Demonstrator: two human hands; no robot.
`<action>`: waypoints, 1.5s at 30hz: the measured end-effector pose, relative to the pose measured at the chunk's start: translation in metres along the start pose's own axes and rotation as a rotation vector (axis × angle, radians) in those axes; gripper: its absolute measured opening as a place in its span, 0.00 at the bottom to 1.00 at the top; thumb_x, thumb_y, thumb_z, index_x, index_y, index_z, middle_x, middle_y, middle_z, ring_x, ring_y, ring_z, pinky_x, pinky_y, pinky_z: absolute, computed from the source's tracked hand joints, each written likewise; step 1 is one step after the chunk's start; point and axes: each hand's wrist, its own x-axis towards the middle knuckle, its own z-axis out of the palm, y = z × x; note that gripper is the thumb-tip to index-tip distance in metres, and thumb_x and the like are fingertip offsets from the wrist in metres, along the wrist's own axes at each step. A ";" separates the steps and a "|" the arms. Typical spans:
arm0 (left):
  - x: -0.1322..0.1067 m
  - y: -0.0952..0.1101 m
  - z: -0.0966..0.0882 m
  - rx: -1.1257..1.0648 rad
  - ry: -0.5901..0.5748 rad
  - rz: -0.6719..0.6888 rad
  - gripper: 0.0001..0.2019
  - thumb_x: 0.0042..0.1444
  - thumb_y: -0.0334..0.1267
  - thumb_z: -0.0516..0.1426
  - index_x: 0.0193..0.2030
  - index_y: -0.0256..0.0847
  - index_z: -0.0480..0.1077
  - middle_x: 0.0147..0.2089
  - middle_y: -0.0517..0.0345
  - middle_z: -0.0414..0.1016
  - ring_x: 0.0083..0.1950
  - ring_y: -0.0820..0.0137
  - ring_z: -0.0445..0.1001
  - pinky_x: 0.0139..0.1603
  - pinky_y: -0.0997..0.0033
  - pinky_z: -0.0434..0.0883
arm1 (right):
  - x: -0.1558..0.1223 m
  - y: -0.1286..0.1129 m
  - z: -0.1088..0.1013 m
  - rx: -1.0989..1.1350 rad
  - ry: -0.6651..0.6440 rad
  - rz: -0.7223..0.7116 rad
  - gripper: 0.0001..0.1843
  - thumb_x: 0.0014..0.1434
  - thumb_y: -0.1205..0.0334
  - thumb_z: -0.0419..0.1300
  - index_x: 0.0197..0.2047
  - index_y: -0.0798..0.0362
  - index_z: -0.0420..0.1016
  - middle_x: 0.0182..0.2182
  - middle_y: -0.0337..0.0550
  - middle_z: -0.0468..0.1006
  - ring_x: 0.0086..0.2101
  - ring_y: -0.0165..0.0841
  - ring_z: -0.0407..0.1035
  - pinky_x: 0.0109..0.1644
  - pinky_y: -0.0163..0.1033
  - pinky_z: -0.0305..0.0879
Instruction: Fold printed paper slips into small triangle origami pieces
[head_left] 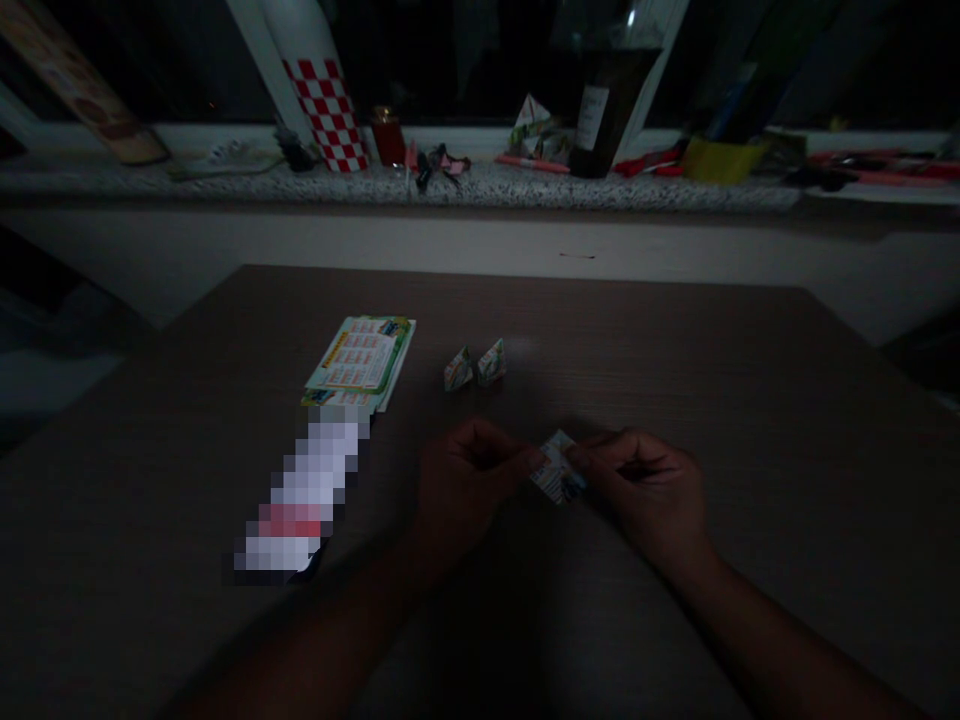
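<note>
Both hands meet over the dim brown table (675,360) and pinch a small folded piece of printed paper (558,470) between them. My left hand (465,480) grips its left edge with curled fingers. My right hand (645,485) pinches its right edge. Two finished little folded paper pieces (475,367) lie side by side just beyond the hands. A stack of printed leaflets (361,360) lies to the left of them.
A blurred-out flat object (300,500) lies below the leaflets. Behind the table runs a speckled window ledge (480,188) with a red-and-white checkered tube (326,110), a red jar (388,135), a dark bottle (604,110) and assorted clutter.
</note>
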 end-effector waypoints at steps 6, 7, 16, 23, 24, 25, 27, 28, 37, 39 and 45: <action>0.001 -0.007 -0.001 -0.015 -0.088 -0.044 0.10 0.42 0.33 0.67 0.32 0.37 0.73 0.29 0.61 0.76 0.28 0.75 0.73 0.30 0.78 0.70 | 0.000 -0.003 0.001 -0.066 -0.029 -0.033 0.11 0.48 0.66 0.69 0.19 0.53 0.72 0.23 0.42 0.81 0.23 0.30 0.73 0.26 0.32 0.70; 0.001 -0.008 -0.001 -0.015 -0.101 -0.055 0.11 0.42 0.33 0.67 0.34 0.37 0.74 0.30 0.60 0.77 0.30 0.74 0.74 0.31 0.76 0.71 | 0.000 -0.004 0.001 -0.080 -0.046 -0.041 0.11 0.48 0.66 0.69 0.19 0.53 0.72 0.23 0.42 0.81 0.23 0.30 0.73 0.25 0.32 0.70; 0.000 -0.004 -0.003 0.177 -0.215 0.083 0.07 0.54 0.37 0.60 0.30 0.36 0.76 0.28 0.59 0.75 0.30 0.73 0.71 0.32 0.76 0.67 | 0.000 -0.002 0.002 -0.102 -0.113 -0.009 0.09 0.48 0.64 0.69 0.24 0.54 0.72 0.20 0.39 0.77 0.21 0.27 0.70 0.24 0.31 0.67; -0.002 -0.005 -0.003 0.162 -0.181 0.080 0.07 0.54 0.37 0.59 0.32 0.36 0.75 0.29 0.58 0.74 0.31 0.72 0.71 0.33 0.75 0.67 | 0.000 -0.002 0.002 -0.047 -0.341 0.147 0.11 0.49 0.56 0.68 0.28 0.55 0.76 0.20 0.39 0.75 0.20 0.26 0.66 0.23 0.30 0.64; -0.002 -0.004 -0.002 0.156 -0.183 0.076 0.07 0.54 0.37 0.59 0.32 0.36 0.75 0.29 0.58 0.74 0.31 0.72 0.71 0.33 0.75 0.67 | -0.001 -0.001 0.001 -0.064 -0.362 0.158 0.12 0.49 0.55 0.67 0.26 0.56 0.75 0.18 0.38 0.73 0.19 0.25 0.64 0.21 0.30 0.62; -0.002 -0.004 -0.002 0.153 -0.186 0.071 0.07 0.55 0.38 0.59 0.32 0.36 0.75 0.29 0.58 0.74 0.31 0.72 0.71 0.33 0.75 0.67 | -0.001 -0.001 0.001 -0.076 -0.372 0.170 0.13 0.50 0.55 0.67 0.24 0.56 0.75 0.17 0.37 0.71 0.18 0.25 0.62 0.20 0.29 0.59; -0.003 -0.004 -0.001 0.151 -0.184 0.064 0.07 0.55 0.38 0.59 0.32 0.36 0.75 0.28 0.58 0.74 0.31 0.72 0.71 0.33 0.75 0.67 | -0.002 0.000 0.001 -0.083 -0.378 0.196 0.14 0.50 0.55 0.67 0.22 0.56 0.73 0.16 0.36 0.69 0.18 0.23 0.59 0.19 0.29 0.56; -0.003 -0.004 0.000 0.155 -0.184 0.063 0.07 0.55 0.38 0.59 0.32 0.36 0.74 0.28 0.59 0.74 0.31 0.72 0.71 0.33 0.75 0.67 | -0.002 0.001 0.001 -0.080 -0.376 0.205 0.15 0.49 0.55 0.67 0.21 0.56 0.73 0.16 0.35 0.68 0.18 0.23 0.58 0.20 0.28 0.56; -0.005 -0.006 0.003 0.136 -0.216 0.060 0.10 0.55 0.41 0.59 0.31 0.36 0.74 0.28 0.58 0.73 0.30 0.72 0.70 0.32 0.75 0.67 | -0.001 -0.002 0.000 -0.062 -0.336 0.176 0.18 0.50 0.53 0.66 0.18 0.56 0.70 0.15 0.35 0.66 0.18 0.24 0.57 0.20 0.30 0.56; -0.004 -0.006 0.002 0.108 -0.214 0.044 0.10 0.54 0.41 0.59 0.31 0.36 0.74 0.27 0.58 0.72 0.30 0.72 0.69 0.32 0.75 0.67 | -0.001 -0.002 -0.002 -0.060 -0.366 0.184 0.17 0.53 0.52 0.64 0.22 0.56 0.73 0.17 0.36 0.67 0.19 0.25 0.57 0.21 0.30 0.56; -0.003 -0.006 0.000 0.059 -0.206 -0.002 0.09 0.54 0.41 0.60 0.30 0.35 0.73 0.26 0.59 0.71 0.29 0.73 0.68 0.31 0.75 0.66 | 0.000 -0.004 -0.005 -0.069 -0.440 0.176 0.19 0.58 0.51 0.60 0.23 0.56 0.75 0.18 0.36 0.67 0.20 0.26 0.58 0.24 0.31 0.56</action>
